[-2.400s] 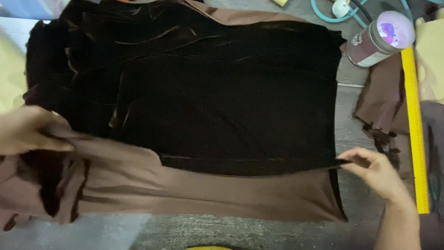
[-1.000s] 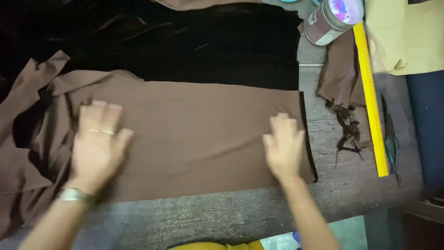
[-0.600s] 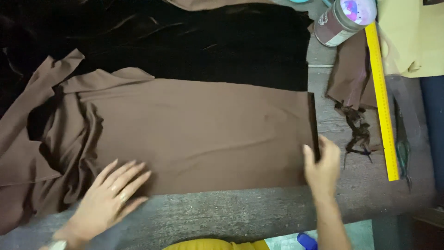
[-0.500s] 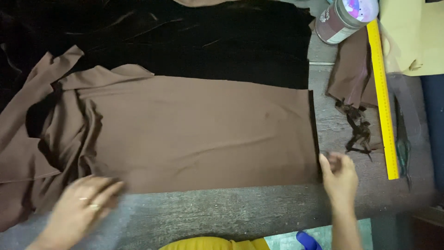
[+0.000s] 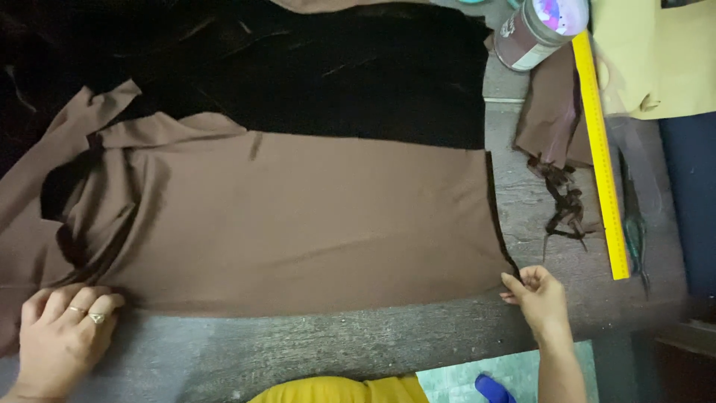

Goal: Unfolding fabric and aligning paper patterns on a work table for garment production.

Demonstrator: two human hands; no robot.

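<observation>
A person is standing at the near edge of a worn grey wooden worktable, looking down over a wide sheet of matte brown fabric that is lying on top of a larger piece of black velvet cloth.

At the near left, the left hand is resting palm down with fingers lightly curled, rings showing on two of them, pressing on the near left edge of the brown sheet where it is bunching into loose folds and strips. It is pinning the cloth down rather than gripping it.

Across the middle, the brown fabric is lying mostly flat and smooth, its near edge running roughly parallel to the table's near edge. The black velvet is showing beyond it on the far side.

At the near right, the right hand is pinching the near right corner of the fabric, where a thin dark edge is peeking out, between thumb and fingertips.

Further right, a long yellow ruler is lying lengthways, with dark fabric scraps beside it and a round lidded tin at the far end.

The middle and right look spread; the crumpled left side appears left to smooth.
</observation>
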